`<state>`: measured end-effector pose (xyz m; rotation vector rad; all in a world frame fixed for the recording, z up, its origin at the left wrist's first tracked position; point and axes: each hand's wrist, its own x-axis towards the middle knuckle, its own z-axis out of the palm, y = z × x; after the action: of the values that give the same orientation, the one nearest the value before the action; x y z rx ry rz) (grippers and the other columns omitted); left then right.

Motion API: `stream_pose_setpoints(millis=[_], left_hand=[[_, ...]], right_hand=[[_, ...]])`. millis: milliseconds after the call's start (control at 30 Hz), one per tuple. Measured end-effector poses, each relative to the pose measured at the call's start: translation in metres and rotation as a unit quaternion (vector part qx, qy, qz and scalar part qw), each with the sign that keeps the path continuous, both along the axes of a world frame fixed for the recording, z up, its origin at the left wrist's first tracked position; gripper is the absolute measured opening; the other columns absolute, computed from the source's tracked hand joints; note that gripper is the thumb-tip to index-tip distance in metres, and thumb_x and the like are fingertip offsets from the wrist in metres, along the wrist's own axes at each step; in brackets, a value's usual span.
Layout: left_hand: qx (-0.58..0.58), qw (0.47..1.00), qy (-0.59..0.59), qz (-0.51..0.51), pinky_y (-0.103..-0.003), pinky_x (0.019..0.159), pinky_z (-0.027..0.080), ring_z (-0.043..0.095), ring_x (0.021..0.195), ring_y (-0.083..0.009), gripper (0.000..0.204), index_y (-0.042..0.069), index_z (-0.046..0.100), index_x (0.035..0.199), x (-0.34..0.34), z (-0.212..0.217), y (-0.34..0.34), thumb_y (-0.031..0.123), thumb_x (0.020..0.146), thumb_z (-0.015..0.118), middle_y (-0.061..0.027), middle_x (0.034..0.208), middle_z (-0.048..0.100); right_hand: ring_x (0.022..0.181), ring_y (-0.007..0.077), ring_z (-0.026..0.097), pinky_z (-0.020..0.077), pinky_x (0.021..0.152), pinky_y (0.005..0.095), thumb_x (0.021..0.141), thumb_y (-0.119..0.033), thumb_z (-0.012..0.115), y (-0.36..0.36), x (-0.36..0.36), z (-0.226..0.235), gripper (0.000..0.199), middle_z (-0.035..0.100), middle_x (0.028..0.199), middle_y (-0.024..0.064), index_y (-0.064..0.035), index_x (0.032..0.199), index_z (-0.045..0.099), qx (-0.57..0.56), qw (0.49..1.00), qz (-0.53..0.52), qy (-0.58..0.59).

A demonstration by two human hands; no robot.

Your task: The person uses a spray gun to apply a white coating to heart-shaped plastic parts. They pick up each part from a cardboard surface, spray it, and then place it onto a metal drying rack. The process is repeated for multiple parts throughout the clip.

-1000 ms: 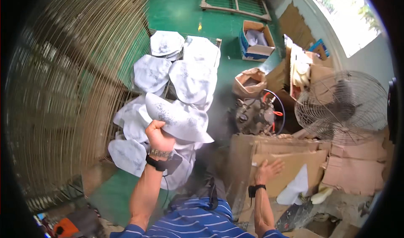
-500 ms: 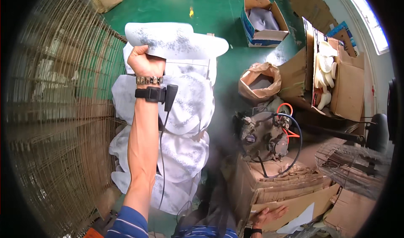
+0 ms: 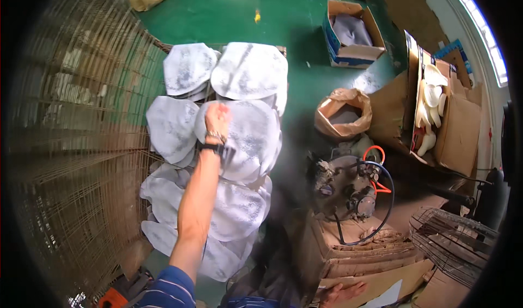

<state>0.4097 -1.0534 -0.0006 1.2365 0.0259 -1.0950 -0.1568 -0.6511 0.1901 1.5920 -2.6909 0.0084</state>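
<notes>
Rounded white sheets with grey mottling lie in two rows of overlapping piles in front of me. My left hand (image 3: 217, 118), a dark strap at its wrist, is over a middle sheet (image 3: 248, 139) in the right row. Motion smears its fingers, so their grip and any contact with that sheet are unclear. Beyond it, another mottled sheet (image 3: 250, 71) lies flat on the far right pile, beside the far left pile (image 3: 189, 69). At the lower right my right hand (image 3: 343, 293) rests with fingers stretched out against flattened cardboard (image 3: 376, 278), partly cut off by the frame.
Wire racks (image 3: 81, 144) stand along the left. To the right are a dusty round machine (image 3: 346, 185) with hoses, a paper sack (image 3: 343, 114), an open carton (image 3: 357, 52) and a carton of cream-coloured pieces (image 3: 452, 117). A wire guard (image 3: 449, 242) sits at the lower right.
My left hand has let go of the mottled sheet it held up at the far end and drawn back toward me. A sheet now lies flat there. My right hand stays on the cardboard.
</notes>
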Motion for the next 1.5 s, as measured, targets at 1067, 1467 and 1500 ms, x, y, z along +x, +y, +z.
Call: stream_pose_setpoints(millis=[1067,1467,1500], left_hand=[[0.413,0.282,-0.838,0.216,-0.051,0.094,0.037,0.051,0.101,-0.0335,0.041,0.010,0.053,0.131,0.074,0.492,0.489,0.032,0.096,0.051,-0.0126,0.106,0.056],[0.145,0.536,-0.832,0.009,-0.056,0.106,0.030,0.046,0.121,-0.0390,0.067,0.003,0.046,0.135,-0.094,0.419,0.541,0.020,0.075,0.070,-0.0202,0.134,0.046],[0.129,0.573,-0.809,-0.024,-0.057,0.108,0.029,0.045,0.122,-0.0400,0.067,0.003,0.046,0.134,-0.117,0.408,0.549,0.021,0.075,0.070,-0.0209,0.136,0.045]], right_hand=[[0.138,0.0472,0.024,0.0215,0.114,0.0527,0.089,-0.044,0.055,0.036,0.014,0.071,0.081,0.024,0.149,0.0338,0.0057,0.146,0.026,0.016,0.995,0.017,-0.099],[0.133,0.0494,0.031,0.0266,0.112,0.0488,0.075,-0.027,0.063,0.309,-0.016,-0.006,0.076,0.031,0.143,0.0361,0.0062,0.139,0.038,-0.071,0.964,0.131,-0.219],[0.133,0.0500,0.031,0.0264,0.112,0.0494,0.074,-0.028,0.063,0.339,-0.018,0.002,0.077,0.030,0.142,0.0369,0.0063,0.138,0.038,-0.071,0.960,0.146,-0.227]])
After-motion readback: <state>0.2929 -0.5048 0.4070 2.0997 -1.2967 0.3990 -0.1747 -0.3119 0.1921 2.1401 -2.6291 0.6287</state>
